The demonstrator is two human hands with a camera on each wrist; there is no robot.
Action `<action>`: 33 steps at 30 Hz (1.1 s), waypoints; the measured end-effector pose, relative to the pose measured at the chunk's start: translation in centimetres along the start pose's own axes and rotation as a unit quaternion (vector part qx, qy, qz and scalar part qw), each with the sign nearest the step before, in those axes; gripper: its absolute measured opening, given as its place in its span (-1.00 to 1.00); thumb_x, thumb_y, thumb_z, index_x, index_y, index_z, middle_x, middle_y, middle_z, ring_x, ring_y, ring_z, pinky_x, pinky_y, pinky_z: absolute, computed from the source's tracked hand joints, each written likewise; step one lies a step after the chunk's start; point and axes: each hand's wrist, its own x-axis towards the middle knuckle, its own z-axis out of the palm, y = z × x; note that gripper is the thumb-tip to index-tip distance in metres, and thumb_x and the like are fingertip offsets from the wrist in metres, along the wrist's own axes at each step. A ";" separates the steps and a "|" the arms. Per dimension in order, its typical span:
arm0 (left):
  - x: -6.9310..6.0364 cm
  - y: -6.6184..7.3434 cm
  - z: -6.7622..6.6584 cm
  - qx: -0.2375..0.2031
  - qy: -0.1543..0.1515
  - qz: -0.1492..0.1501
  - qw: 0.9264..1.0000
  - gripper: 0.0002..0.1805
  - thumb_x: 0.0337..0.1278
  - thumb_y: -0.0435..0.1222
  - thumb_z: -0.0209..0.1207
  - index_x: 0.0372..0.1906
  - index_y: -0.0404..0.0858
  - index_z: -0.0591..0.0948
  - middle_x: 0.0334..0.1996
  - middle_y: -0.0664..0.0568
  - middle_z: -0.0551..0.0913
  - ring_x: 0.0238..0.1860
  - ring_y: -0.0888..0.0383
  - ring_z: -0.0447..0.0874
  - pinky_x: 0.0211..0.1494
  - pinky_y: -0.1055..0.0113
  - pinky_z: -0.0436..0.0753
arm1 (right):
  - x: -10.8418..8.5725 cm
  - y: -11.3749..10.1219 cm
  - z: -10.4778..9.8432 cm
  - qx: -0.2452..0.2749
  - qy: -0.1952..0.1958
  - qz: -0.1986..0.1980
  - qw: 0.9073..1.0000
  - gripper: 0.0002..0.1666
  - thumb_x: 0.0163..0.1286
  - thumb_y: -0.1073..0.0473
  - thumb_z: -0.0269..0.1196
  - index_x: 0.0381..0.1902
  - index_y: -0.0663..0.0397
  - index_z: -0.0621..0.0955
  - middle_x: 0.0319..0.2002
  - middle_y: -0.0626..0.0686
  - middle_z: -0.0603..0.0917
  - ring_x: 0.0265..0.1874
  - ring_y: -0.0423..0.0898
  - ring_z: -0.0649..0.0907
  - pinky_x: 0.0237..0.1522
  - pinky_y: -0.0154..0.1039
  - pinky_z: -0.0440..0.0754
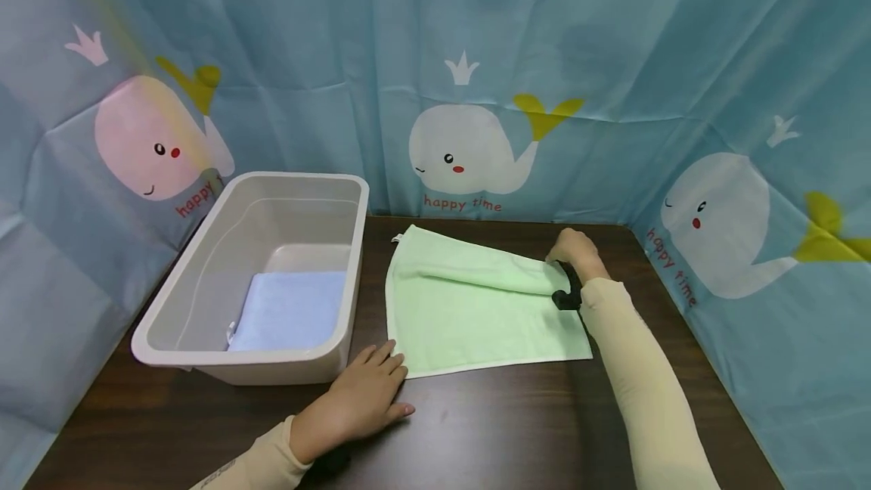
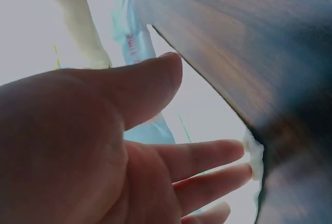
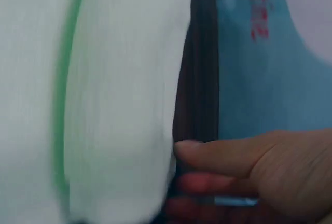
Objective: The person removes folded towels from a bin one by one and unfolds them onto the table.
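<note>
A light green towel (image 1: 476, 324) lies spread on the dark table, with a raised fold along its far part. At its near left corner my left hand (image 1: 364, 395) rests palm down, fingers fairly straight and fingertips touching the cloth. My right hand (image 1: 577, 249) is at the towel's far right corner, fingers curled, pinching its edge. In the right wrist view the thumb of this hand (image 3: 223, 156) meets the edge of the towel (image 3: 124, 99); the other fingers are partly hidden beneath. A dark strap hangs by the right wrist.
A grey plastic bin (image 1: 361, 263) stands left of the towel, close to the left hand. Inside it lies a folded blue towel (image 1: 292, 312). Behind the dark wooden table (image 1: 476, 429) hangs a blue curtain (image 1: 306, 59) with whale prints, which also closes off both sides.
</note>
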 end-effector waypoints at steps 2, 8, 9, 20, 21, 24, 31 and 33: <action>0.1 -0.1 0.2 -0.004 0.011 0.006 1.000 -0.32 0.23 0.11 0.19 0.28 -0.28 0.52 0.36 -0.11 0.49 0.50 -0.13 0.27 0.49 -0.10 0.29 | -0.1 1.1 -0.4 -0.003 -0.024 0.049 0.998 -0.54 0.31 0.05 0.34 0.01 0.29 0.60 -0.14 0.28 0.66 -0.23 0.12 0.66 -0.26 -0.08 0.64; 0.4 -0.3 0.5 -0.025 0.009 0.025 0.999 -0.36 0.32 0.00 0.15 0.39 -0.24 0.44 0.45 -0.08 0.39 0.52 -0.12 0.23 0.48 -0.13 0.31 | 1.4 2.2 -0.7 0.086 -0.086 0.080 0.989 -0.60 0.33 0.03 0.32 -0.07 0.26 0.66 -0.28 0.17 0.68 -0.25 0.06 0.68 -0.16 -0.10 0.68; 0.4 -0.3 0.6 -0.028 0.003 0.024 0.999 -0.37 0.33 -0.01 0.15 0.39 -0.23 0.43 0.46 -0.07 0.38 0.52 -0.12 0.23 0.48 -0.13 0.31 | 1.7 2.2 -0.5 0.101 -0.088 0.076 0.988 -0.63 0.33 0.04 0.32 -0.08 0.25 0.67 -0.30 0.15 0.68 -0.28 0.04 0.68 -0.15 -0.10 0.68; 0.6 -0.4 0.9 -0.016 -0.031 0.018 0.999 -0.36 0.31 0.03 0.15 0.40 -0.14 0.42 0.48 -0.02 0.36 0.52 -0.09 0.24 0.50 -0.09 0.28 | 3.2 2.8 0.2 0.216 0.059 -0.021 0.975 -0.65 0.42 0.18 0.22 0.05 0.30 0.61 0.02 0.28 0.59 -0.10 0.14 0.60 -0.03 -0.01 0.61; 0.6 -0.4 0.9 -0.015 -0.032 0.017 0.999 -0.36 0.31 0.03 0.16 0.40 -0.15 0.43 0.48 -0.02 0.36 0.52 -0.09 0.25 0.51 -0.09 0.28 | 3.3 2.7 0.3 0.226 0.076 -0.028 0.971 -0.64 0.43 0.18 0.22 0.07 0.31 0.60 0.07 0.31 0.57 -0.05 0.18 0.59 0.00 0.01 0.61; 0.6 -0.3 0.6 -0.011 -0.033 0.018 0.999 -0.36 0.30 0.04 0.16 0.39 -0.15 0.44 0.47 -0.03 0.37 0.50 -0.09 0.28 0.51 -0.08 0.28 | 3.6 2.1 0.6 0.258 0.117 -0.041 0.958 -0.61 0.46 0.17 0.20 0.13 0.28 0.60 0.19 0.34 0.55 0.08 0.23 0.57 0.09 0.04 0.60; 0.5 0.0 0.0 -0.011 -0.047 0.019 0.999 -0.37 0.31 0.06 0.15 0.39 -0.14 0.44 0.46 -0.01 0.38 0.48 -0.07 0.32 0.52 -0.06 0.27 | 4.2 0.8 1.6 0.309 0.190 -0.013 0.932 -0.67 0.45 0.18 0.21 0.09 0.19 0.66 0.13 0.26 0.63 0.12 0.21 0.56 0.16 0.08 0.58; 0.5 0.1 -0.1 -0.012 -0.046 0.019 0.999 -0.37 0.31 0.05 0.15 0.38 -0.14 0.45 0.46 -0.01 0.39 0.48 -0.07 0.32 0.52 -0.07 0.27 | 4.2 0.5 1.7 0.303 0.193 0.002 0.933 -0.69 0.45 0.16 0.21 0.06 0.18 0.67 0.12 0.25 0.63 0.11 0.21 0.57 0.15 0.08 0.59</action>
